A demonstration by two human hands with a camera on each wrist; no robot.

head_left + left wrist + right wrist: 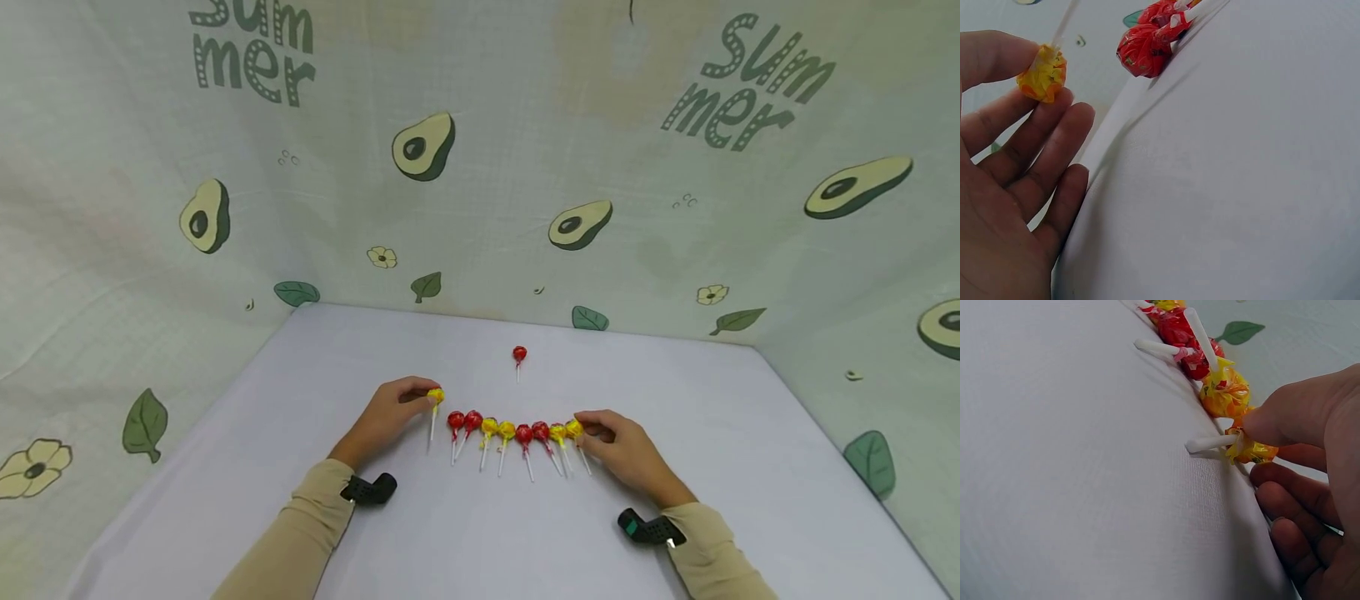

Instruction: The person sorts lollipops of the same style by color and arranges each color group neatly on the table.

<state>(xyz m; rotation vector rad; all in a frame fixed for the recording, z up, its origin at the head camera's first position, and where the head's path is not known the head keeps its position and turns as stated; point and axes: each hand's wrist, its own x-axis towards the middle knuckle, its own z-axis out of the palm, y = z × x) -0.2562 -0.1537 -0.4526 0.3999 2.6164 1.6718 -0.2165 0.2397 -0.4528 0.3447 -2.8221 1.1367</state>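
My left hand (393, 410) pinches a yellow lollipop (1044, 76) by its wrapped head between thumb and fingertips, its white stick hanging downward in the head view. That lollipop is just left of a row where pairs of red and yellow lollipops alternate. Nearest to it in the row is a red lollipop (456, 420). At the row's right end, my right hand (622, 450) pinches the last yellow lollipop (1252, 450) by its head, thumb on top. Another yellow lollipop (1225, 394) lies right beside it, with red ones (1179, 331) beyond.
A single red lollipop (520, 354) lies behind the row, toward the back of the white table (480, 542). A printed cloth (495, 250) with avocados hangs along the back and sides. Each wrist wears a black strap device (369, 490).
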